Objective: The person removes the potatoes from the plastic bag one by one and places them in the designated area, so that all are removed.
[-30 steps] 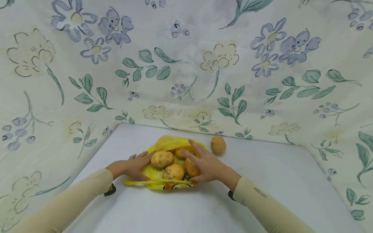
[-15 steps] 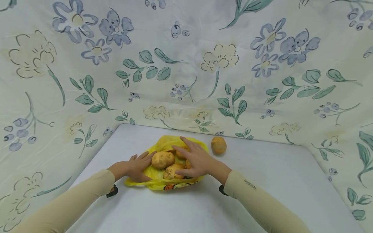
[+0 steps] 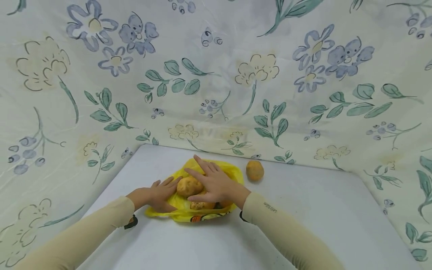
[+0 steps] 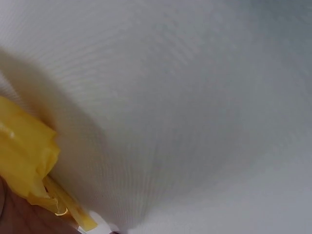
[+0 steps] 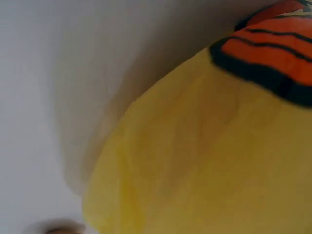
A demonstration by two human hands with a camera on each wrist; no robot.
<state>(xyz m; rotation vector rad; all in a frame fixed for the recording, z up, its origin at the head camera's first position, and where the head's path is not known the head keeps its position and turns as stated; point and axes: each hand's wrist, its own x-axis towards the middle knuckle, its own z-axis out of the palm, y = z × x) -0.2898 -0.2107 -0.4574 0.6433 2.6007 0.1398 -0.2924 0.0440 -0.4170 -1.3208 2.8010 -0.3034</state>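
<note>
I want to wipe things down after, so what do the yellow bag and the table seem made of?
The bag looks like thin, slightly glossy plastic, judging by its crinkles and highlights. The table has a pale, mostly matte, smooth-looking top, possibly laminate or a covering; I can't tell which.

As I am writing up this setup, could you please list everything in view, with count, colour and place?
Table: one, white, under the work.
Backdrop: one, whitish with floral print, behind and beside the table.
Bag: one, yellow with printed patches, on the table.
Bagged potatoes: at least three, yellow-brown, inside the bag, partly hidden.
Loose potato: one, yellow-brown, right of the bag.
Sleeves: two, beige, on the forearms.
Straps: two, dark, at the wrists.
Left hand: one, at the bag's left side.
Right hand: one, over the bagged potatoes.
</note>
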